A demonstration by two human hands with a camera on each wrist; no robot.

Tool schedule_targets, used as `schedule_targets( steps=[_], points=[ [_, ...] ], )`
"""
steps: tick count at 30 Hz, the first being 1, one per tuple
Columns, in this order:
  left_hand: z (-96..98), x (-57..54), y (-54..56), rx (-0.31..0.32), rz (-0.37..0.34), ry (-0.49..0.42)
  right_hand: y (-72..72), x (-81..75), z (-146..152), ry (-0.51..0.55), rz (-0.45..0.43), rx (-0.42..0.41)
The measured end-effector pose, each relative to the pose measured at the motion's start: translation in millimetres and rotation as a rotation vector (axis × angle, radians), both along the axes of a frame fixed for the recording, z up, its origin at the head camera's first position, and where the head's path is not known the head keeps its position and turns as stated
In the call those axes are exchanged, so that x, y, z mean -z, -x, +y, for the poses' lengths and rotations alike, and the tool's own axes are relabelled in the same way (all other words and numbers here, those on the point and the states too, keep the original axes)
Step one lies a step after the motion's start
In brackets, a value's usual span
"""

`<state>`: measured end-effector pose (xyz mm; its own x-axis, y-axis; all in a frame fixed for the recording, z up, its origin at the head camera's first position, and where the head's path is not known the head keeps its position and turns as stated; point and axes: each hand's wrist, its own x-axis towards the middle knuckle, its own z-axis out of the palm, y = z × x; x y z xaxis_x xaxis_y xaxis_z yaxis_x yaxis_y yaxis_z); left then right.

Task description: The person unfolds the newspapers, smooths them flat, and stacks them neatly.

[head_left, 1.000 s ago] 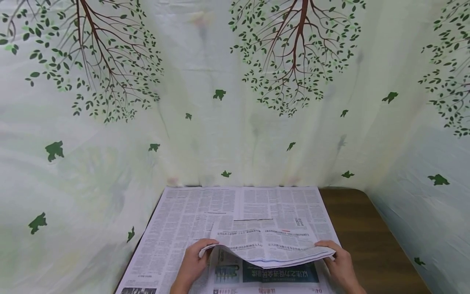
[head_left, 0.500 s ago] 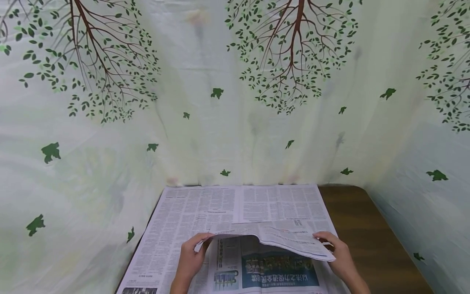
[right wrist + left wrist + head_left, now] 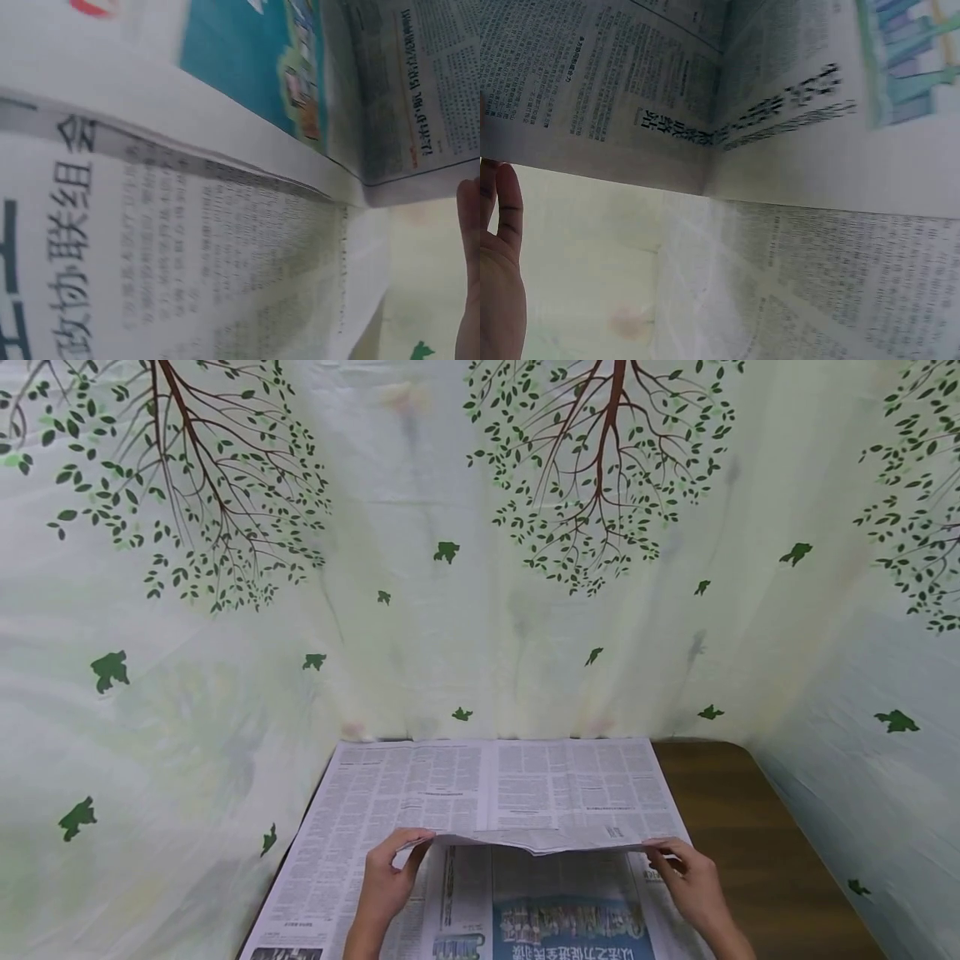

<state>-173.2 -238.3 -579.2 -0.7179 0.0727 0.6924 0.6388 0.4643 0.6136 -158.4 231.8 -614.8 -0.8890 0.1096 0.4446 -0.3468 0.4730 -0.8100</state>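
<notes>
Both hands lift the near edge of a folded newspaper [image 3: 577,920], which has a blue picture panel on its inner page. At the raised flap's [image 3: 534,843] left corner, my left hand [image 3: 384,885] pinches the paper between thumb and fingers. My right hand [image 3: 696,887] pinches the opposite corner. The flap is nearly edge-on in the head view, bowed slightly in the middle. From the left wrist, the raised page [image 3: 592,97] rises from a crease, its printed inside facing the camera. Part of my right hand [image 3: 469,262] shows beside the page in the right wrist view.
Larger newspaper sheets [image 3: 405,777] lie spread beneath, covering most of the table. A dark brown wooden strip of the table [image 3: 757,852] shows on the right. A pale curtain [image 3: 525,635] printed with trees and leaves hangs behind and along both sides.
The newspaper's near edge has been raised and tipped away, uncovering more of the inner page and its blue picture. Both hands have risen slightly with the corners.
</notes>
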Motion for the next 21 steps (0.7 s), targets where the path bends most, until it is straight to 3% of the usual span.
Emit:
schedule_targets(
  steps=[9, 13, 18, 21],
  points=[
    [3.2, -10.3, 11.7, -0.026, -0.03, 0.04, 3.6, -8.4, 1.8, -0.054, 0.013, 0.013],
    [2.5, -9.2, 16.2, -0.014, -0.046, 0.055, 2.9, -3.1, 3.6, -0.099, 0.015, -0.024],
    [-0.4, -4.0, 23.3, -0.046, -0.093, 0.1, 7.4, 6.2, 6.9, -0.08, 0.033, -0.124],
    [-1.5, 0.4, 27.6, -0.054, -0.122, 0.11, 11.9, 11.2, 7.8, -0.089, 0.021, -0.11]
  ],
)
